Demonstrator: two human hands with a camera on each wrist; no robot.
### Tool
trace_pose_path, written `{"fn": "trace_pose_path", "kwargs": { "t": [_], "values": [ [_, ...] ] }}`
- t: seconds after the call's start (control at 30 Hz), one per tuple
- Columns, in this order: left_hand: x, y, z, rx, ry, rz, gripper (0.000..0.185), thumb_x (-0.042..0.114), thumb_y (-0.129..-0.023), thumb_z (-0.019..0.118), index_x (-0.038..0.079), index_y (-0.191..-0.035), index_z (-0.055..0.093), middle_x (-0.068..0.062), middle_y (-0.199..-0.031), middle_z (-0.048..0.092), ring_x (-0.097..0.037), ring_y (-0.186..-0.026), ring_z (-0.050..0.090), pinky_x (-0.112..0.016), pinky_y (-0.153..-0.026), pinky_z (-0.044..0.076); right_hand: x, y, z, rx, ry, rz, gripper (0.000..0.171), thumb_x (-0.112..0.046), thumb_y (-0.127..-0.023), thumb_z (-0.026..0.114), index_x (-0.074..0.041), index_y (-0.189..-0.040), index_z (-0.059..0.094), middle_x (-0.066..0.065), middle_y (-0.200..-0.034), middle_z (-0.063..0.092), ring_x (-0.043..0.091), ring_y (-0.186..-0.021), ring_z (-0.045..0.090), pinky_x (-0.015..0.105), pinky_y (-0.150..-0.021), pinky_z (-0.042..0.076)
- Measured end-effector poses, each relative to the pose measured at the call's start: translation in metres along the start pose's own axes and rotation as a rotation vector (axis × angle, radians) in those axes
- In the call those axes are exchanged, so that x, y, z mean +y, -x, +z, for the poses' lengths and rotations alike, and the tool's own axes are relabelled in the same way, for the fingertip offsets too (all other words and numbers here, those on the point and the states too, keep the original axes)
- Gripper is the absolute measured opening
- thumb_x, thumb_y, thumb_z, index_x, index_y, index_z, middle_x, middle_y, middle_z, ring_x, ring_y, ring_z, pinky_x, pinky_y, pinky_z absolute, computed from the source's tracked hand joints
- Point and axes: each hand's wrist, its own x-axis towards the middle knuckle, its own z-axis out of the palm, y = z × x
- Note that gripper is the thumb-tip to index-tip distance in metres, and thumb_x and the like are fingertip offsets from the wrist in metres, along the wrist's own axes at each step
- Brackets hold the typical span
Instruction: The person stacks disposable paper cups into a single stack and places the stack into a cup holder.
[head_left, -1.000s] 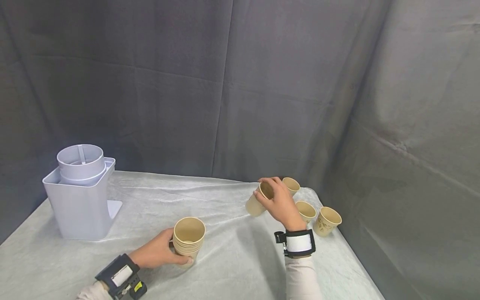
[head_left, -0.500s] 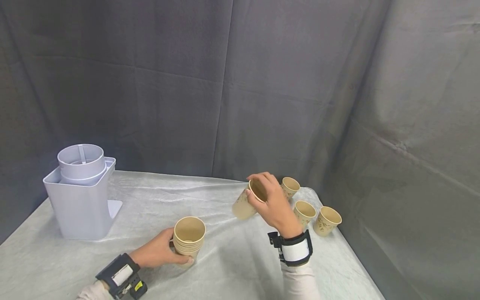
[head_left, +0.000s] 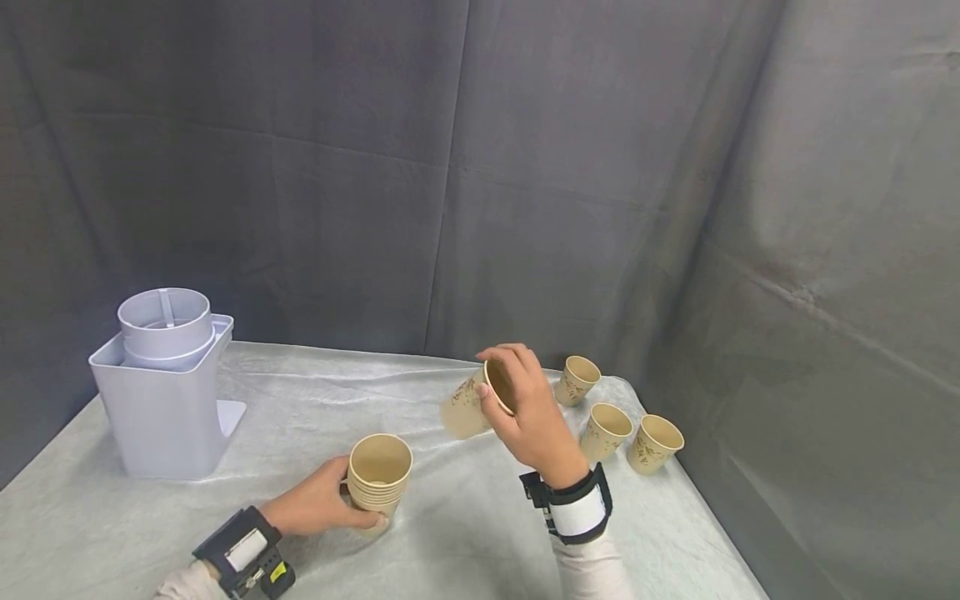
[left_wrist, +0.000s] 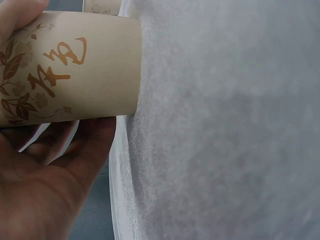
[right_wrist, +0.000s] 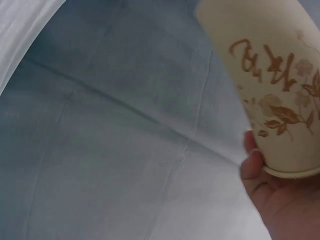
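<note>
My left hand (head_left: 318, 502) grips a stack of nested beige paper cups (head_left: 377, 475) standing upright on the cloth. In the left wrist view the stack's lowest cup (left_wrist: 100, 70) shows brown leaves and orange lettering, with its base at the cloth. Up and to the right, my right hand (head_left: 528, 417) holds a single paper cup (head_left: 463, 410) by its rim, fingers on one side and thumb on the other. That cup is tilted, its mouth toward my palm and its base pointing left. The right wrist view shows the same printed paper cup (right_wrist: 280, 95) close up.
Three more paper cups stand upright at the right: a far one (head_left: 577, 382), a middle one (head_left: 606, 432) and one near the edge (head_left: 655, 444). A light grey plastic container (head_left: 157, 417) with a round insert (head_left: 165, 329) stands at the left. Grey curtains (head_left: 337, 183) enclose the table.
My right hand has carried its paper cup leftward, away from the three standing cups, bringing more of them into view. My left hand and the stack have stayed in place.
</note>
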Motion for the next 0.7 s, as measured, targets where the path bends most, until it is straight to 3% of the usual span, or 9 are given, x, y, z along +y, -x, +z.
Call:
{"fn": "trace_pose_path", "kwargs": {
  "t": [0.2, 0.33, 0.7],
  "values": [
    [0.0, -0.002, -0.001, -0.001, 0.006, 0.005, 0.066, 0.026, -0.08, 0.087, 0.009, -0.136, 0.057, -0.002, -0.122, 0.068, -0.008, -0.115, 0.061, -0.026, -0.103, 0.046, -0.016, -0.003, 0.015, 0.025, -0.072, -0.138, 0.038, -0.021, -0.095, 0.059, -0.007, -0.13, 0.057, 0.011, -0.125, 0.055, 0.026, -0.117, 0.053, 0.041, -0.101, 0.046],
    [0.0, -0.002, -0.001, -0.002, 0.008, 0.013, 0.063, 0.026, -0.08, 0.088, 0.009, -0.134, 0.059, -0.001, -0.12, 0.069, -0.007, -0.113, 0.062, -0.026, -0.101, 0.047, -0.025, -0.003, 0.029, 0.018, -0.076, -0.2, 0.041, -0.031, -0.1, 0.055, -0.006, -0.132, 0.055, 0.013, -0.127, 0.053, 0.026, -0.119, 0.052, 0.041, -0.101, 0.047],
    [0.001, 0.0, -0.002, -0.031, -0.009, -0.013, 0.062, 0.029, -0.082, 0.086, 0.008, -0.133, 0.057, -0.002, -0.122, 0.067, -0.009, -0.113, 0.063, -0.027, -0.101, 0.049, -0.035, 0.004, 0.063, -0.131, 0.001, -0.267, 0.049, -0.045, -0.106, 0.046, -0.009, -0.139, 0.051, 0.008, -0.135, 0.051, 0.022, -0.125, 0.049, 0.031, -0.106, 0.045]
  ]
}}
